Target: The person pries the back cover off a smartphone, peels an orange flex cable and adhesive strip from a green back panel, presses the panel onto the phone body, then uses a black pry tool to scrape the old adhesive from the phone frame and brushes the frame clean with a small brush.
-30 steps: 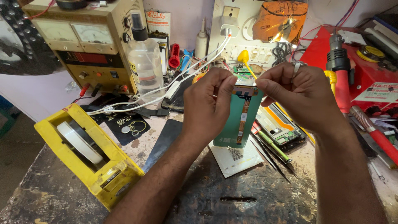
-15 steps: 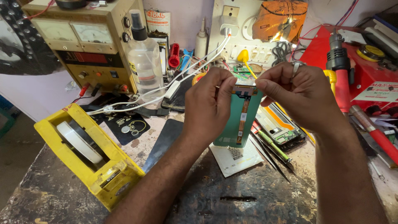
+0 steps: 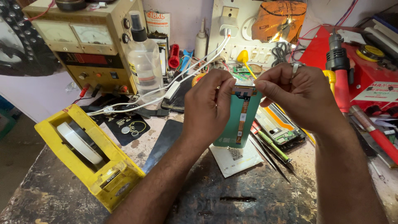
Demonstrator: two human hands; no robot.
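Red-lettered white carton [image 3: 157, 24] behind spray bottle; white label sheet [image 3: 235, 157] under teal screen panel [image 3: 238, 120]

Single head view, looking down and forward, close over workbench [image 3: 248, 199]; back wall at top.

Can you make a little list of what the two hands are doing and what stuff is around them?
Left hand: pinches the top edge of the teal phone screen panel
Right hand: pinches the same top edge, ring on one finger
Panel: held upright above the white card
Left of hands: yellow tape dispenser
Behind: spray bottle, beige power supply
Right: tweezers
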